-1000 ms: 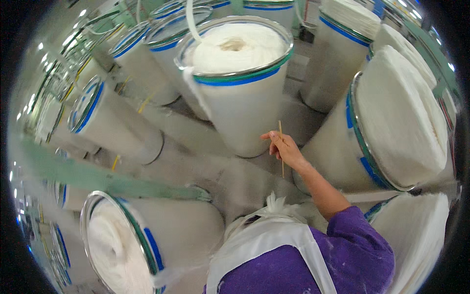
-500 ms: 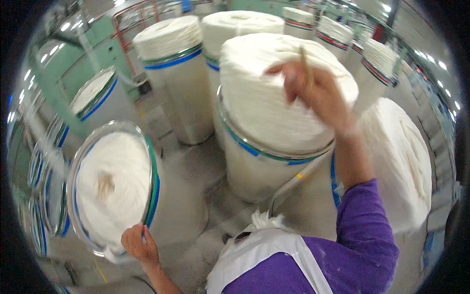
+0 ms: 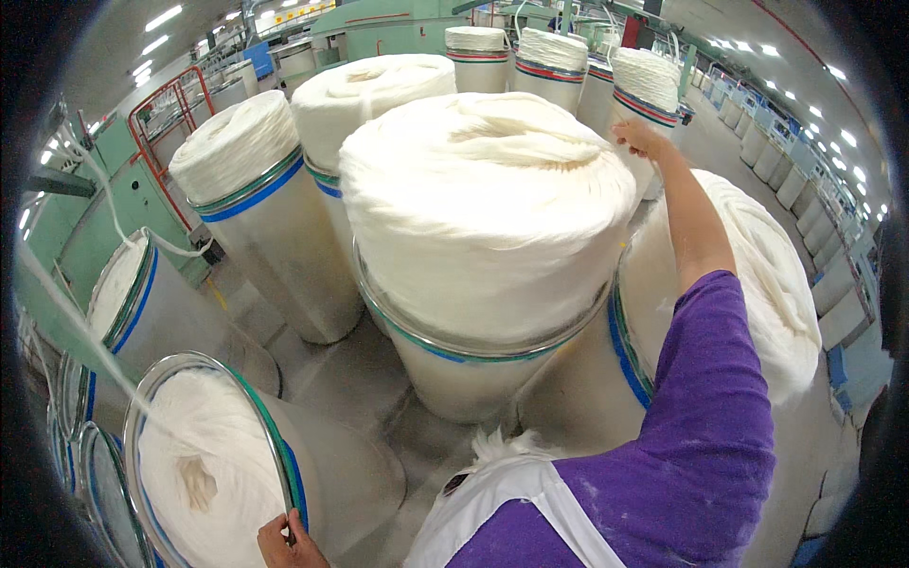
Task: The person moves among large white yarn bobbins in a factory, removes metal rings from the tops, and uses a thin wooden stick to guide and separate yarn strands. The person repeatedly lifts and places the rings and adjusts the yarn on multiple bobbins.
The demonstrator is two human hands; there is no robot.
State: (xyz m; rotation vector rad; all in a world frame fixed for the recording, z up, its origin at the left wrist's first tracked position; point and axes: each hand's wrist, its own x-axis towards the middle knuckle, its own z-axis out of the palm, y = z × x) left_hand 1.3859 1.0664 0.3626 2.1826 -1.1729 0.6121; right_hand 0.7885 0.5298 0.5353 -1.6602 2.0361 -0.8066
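Gripping the metal rim of a tilted sliver can [image 3: 284, 454] at seven o'clock, our left hand [image 3: 284, 544] closes; our right hand [image 3: 639, 137], fingers curled, touches heaped white sliver [image 3: 483, 199] at one o'clock.

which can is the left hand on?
The left hand grips the rim of the can at lower left. It alone is tipped toward the camera, its open top showing coiled white sliver; the others stand upright.

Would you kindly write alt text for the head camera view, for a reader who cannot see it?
A person in a purple sleeve rests the right hand on the far edge of a tall can heaped with white fibre, while the left hand grips the rim of a tilted can at lower left. More full cans crowd the factory floor.
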